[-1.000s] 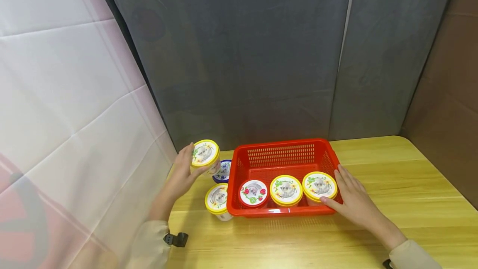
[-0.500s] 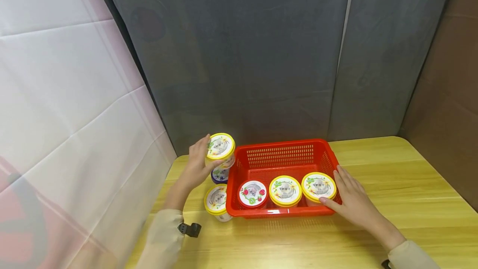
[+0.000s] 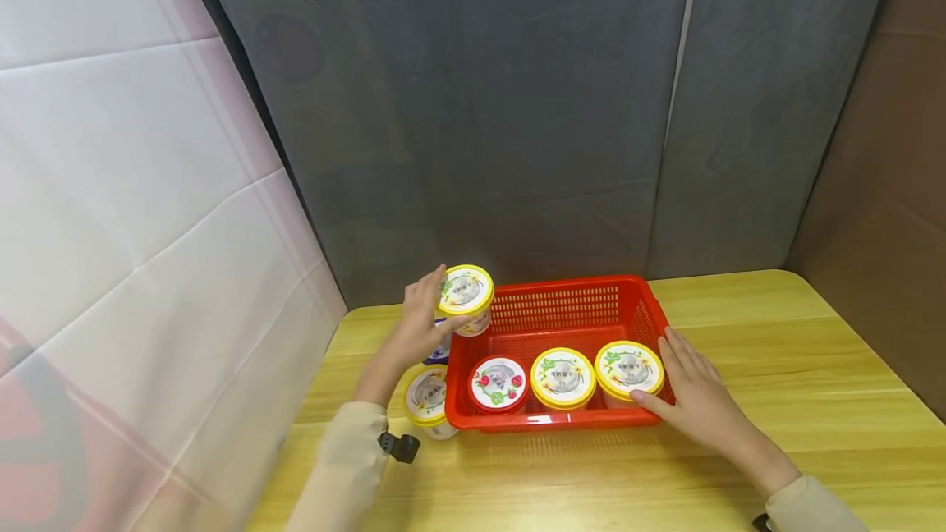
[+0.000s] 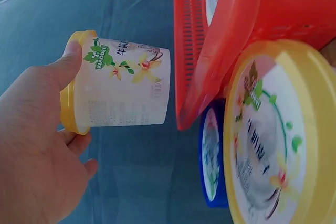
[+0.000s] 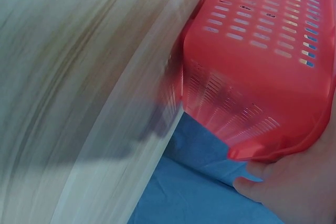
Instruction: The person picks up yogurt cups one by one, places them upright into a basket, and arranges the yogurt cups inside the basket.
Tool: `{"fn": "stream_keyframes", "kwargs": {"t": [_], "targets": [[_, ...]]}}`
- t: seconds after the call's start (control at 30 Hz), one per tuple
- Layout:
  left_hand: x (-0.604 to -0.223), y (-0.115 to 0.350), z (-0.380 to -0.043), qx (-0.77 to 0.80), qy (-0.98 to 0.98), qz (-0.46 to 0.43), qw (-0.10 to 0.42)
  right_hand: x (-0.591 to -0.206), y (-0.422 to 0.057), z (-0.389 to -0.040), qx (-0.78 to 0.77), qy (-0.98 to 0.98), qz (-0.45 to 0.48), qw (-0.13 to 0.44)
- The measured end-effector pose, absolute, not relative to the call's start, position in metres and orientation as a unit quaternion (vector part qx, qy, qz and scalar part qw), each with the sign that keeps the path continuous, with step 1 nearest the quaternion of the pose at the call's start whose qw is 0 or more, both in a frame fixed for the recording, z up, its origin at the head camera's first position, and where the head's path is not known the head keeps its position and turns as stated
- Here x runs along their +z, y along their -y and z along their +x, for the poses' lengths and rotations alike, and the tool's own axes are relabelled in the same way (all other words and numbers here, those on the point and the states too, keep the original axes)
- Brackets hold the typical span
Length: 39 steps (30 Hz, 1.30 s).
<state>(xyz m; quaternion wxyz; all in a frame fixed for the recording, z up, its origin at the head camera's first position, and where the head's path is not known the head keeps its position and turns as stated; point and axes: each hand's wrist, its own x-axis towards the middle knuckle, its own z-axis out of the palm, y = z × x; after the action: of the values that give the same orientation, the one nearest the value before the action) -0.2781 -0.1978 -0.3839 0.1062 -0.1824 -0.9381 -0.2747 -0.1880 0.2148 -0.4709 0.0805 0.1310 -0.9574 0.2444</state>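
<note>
My left hand (image 3: 417, 331) grips a white ice cream tub (image 4: 123, 85) by its yellow lid, thumb on one side and fingers on the other. In the head view this tub overlaps the back left corner of the red plastic basket (image 3: 547, 422). Along the basket's front stand a red-lidded tub (image 3: 499, 384) and two yellow-lidded tubs, one in the middle (image 3: 563, 378) and one at the right (image 3: 629, 368). My right hand (image 3: 698, 396) rests on the basket's right rim, fingers extended along it. Its thumb reaches over the edge of the rightmost lid.
Left of the basket, another yellow-lidded tub (image 3: 426, 396) stands on the wooden table (image 3: 554, 487). Behind it is a blue-lidded tub (image 3: 438, 351), partly hidden by my left hand. A grey curtain (image 3: 480, 121) hangs behind the table, with a white sheet (image 3: 170, 212) at the left.
My left hand has carried the yellow-lidded tub rightward, from above the table at the left to the basket's back left corner. The right hand and the basket have stayed about where they were.
</note>
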Motion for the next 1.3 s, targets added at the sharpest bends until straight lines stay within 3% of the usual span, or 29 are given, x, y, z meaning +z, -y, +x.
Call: {"fn": "stream_keyframes", "kwargs": {"t": [0.53, 1.3], "targets": [[-0.4, 0.176, -0.287, -0.288, 0.93, -0.214, 0.078, -0.473, -0.213, -0.187, 0.241, 0.957, 0.135, 0.089], [-0.429, 0.167, -0.297, -0.28, 0.943, -0.178, 0.017, -0.473, -0.214, -0.189, 0.245, 0.958, 0.124, 0.085]]}}
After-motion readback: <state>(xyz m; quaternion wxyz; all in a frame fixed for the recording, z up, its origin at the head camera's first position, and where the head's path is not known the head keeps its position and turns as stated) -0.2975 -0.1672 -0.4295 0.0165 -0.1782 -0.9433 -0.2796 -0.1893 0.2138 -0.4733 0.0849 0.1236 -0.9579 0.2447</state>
